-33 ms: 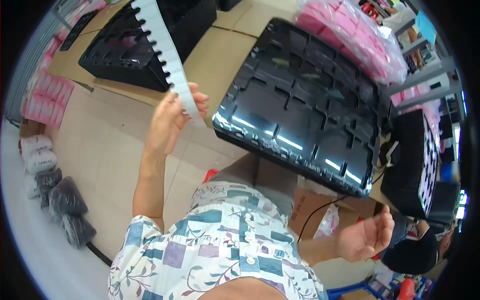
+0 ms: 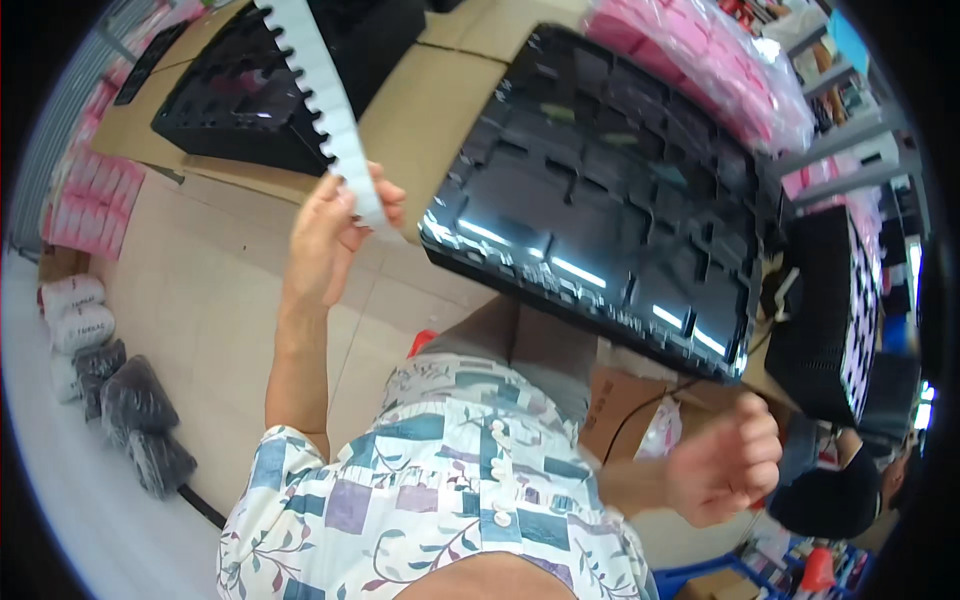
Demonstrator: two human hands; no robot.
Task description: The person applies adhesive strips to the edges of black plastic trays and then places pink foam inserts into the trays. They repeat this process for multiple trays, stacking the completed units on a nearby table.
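My left hand is closed on the lower end of a long white strip with a row of notches along one edge. The strip rises from my fingers, leaning left across a stack of black plastic trays. To the right of that hand, and apart from it, lies a large glossy black moulded tray with shallow recesses. My right hand hangs in the air below the tray's near right corner. Its fingers look curled but are smeared by motion, and I see nothing plainly held.
Pink items in clear plastic lie behind the tray. More black trays stand on edge at right, near a person in dark clothing. Brown cardboard covers the bench. Wrapped black bundles lie on the floor at left.
My right hand has curled its fingers further and blurred. My left hand and the white strip have shifted slightly left. The whole view has moved a little.
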